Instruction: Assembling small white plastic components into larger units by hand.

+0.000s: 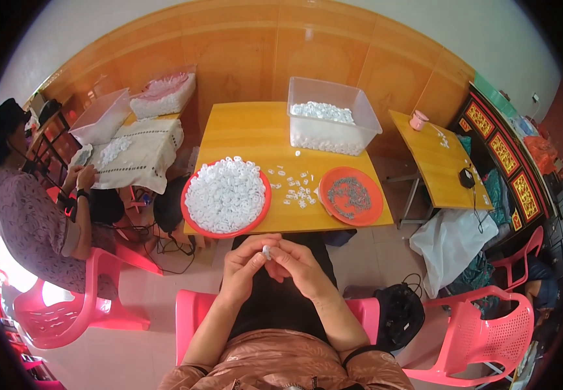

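Over my lap, just off the table's front edge, my left hand (245,261) and my right hand (295,265) meet with fingers closed. Between their thumbs and fingertips is a small white plastic piece (266,252); its exact kind is too small to tell. On the yellow table (245,133) ahead, a round red basin (269,207) at the left is heaped with white plastic pieces (224,195). Several similar loose pieces (300,193) lie in the middle. To their right sits an orange-red plate (371,190) bearing small grey metal parts (349,197).
A clear plastic bin (335,138) of white pieces stands at the table's back right. At the left, a person (34,201) works at a cloth-covered table (141,156). Another yellow table (434,156), a pink chair (483,331) and a black bag (399,315) are to the right.
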The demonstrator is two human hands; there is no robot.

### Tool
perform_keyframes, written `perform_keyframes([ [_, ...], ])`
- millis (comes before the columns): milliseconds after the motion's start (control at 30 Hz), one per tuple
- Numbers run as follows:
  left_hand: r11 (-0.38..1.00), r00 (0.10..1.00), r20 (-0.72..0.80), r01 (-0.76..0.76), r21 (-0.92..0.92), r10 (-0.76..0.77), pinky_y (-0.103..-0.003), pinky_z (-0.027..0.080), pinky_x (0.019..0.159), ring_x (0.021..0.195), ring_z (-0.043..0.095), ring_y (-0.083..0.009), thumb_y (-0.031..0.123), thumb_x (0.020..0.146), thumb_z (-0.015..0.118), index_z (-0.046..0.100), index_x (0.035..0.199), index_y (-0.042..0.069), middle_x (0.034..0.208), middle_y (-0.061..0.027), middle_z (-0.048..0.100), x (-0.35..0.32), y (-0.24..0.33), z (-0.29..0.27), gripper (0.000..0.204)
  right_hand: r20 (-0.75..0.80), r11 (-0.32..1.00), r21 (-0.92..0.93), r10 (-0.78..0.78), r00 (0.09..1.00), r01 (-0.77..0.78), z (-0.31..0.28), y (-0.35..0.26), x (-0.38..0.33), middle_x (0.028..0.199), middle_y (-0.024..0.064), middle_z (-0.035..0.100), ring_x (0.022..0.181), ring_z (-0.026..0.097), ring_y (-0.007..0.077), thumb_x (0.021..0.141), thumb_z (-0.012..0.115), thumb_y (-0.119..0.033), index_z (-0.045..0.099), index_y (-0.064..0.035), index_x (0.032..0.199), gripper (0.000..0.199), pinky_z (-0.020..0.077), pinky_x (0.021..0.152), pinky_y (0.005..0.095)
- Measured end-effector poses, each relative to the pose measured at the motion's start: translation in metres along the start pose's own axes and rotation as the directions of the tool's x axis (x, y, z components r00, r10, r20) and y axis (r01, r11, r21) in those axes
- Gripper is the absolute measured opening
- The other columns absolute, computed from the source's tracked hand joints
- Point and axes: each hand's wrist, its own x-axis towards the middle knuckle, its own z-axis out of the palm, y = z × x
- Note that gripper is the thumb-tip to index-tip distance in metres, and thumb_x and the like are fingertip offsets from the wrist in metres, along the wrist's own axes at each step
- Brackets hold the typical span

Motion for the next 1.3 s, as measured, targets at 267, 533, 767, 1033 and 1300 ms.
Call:
perform_keyframes([
  [267,0.992,0.998,-0.059,-0.004,-0.123,-0.003,-0.030,0.039,0.094,0.107,0.053,-0.0173,0.011,0.088,0.055,0.062,0.107,-0.001,0.115,-0.0108,0.059,-0.002,-0.001,0.000,0.024,0.131,0.501,-0.782,-0.448,0.884,0.370,0.010,-0.003,-0.002,0.075,0.0199,0.059,0.069,0.060,0.0378,0.089,0.054,-0.012,0.047,-0.0016,0.104,0.019,0.0464,0.054,0.0406],
  [533,0.997,0.998,-0.067,0.000,-0.073,-0.005,-0.035,0.040,0.095,0.107,0.055,-0.0222,0.018,0.086,0.059,0.063,0.107,-0.003,0.117,-0.0155,0.059,-0.008,0.007,0.011,0.029,0.229,0.281,-0.839,-0.597,0.769,0.467,0.006,0.005,0.000,0.061,0.0149,0.055,0.053,0.057,0.0347,0.087,0.050,-0.014,0.051,-0.0012,0.096,0.016,0.0445,0.047,0.0386],
  [767,0.991,0.988,-0.153,-0.005,-0.134,-0.016,-0.027,0.040,0.093,0.104,0.054,-0.0133,0.010,0.091,0.050,0.061,0.111,-0.002,0.117,-0.0110,0.059,-0.017,0.000,0.029,0.025,0.275,0.136,-0.879,-0.638,0.719,0.456,-0.003,0.014,-0.001,0.061,0.0130,0.056,0.052,0.059,0.0294,0.081,0.053,-0.013,0.052,0.0037,0.095,0.022,0.0484,0.047,0.0357],
  [1033,0.983,0.973,-0.228,-0.064,-0.172,0.023,-0.028,0.043,0.090,0.103,0.055,-0.0153,0.011,0.092,0.050,0.059,0.110,-0.004,0.117,-0.0134,0.059,-0.019,-0.005,0.029,0.026,0.236,0.145,-0.890,-0.664,0.710,0.432,0.008,0.012,0.003,0.061,0.0121,0.055,0.052,0.058,0.0296,0.080,0.056,-0.016,0.052,-0.0025,0.089,0.016,0.0474,0.047,0.0370],
  [1300,0.982,0.971,-0.216,-0.134,-0.133,0.103,-0.036,0.039,0.096,0.108,0.054,-0.0241,0.023,0.091,0.053,0.059,0.108,-0.006,0.117,-0.0221,0.057,-0.021,0.001,0.039,0.034,0.242,0.147,-0.870,-0.705,0.667,0.470,0.011,0.012,-0.003,0.058,0.0093,0.054,0.049,0.057,0.0255,0.080,0.057,-0.019,0.049,-0.0034,0.082,0.017,0.0450,0.043,0.0339],
])
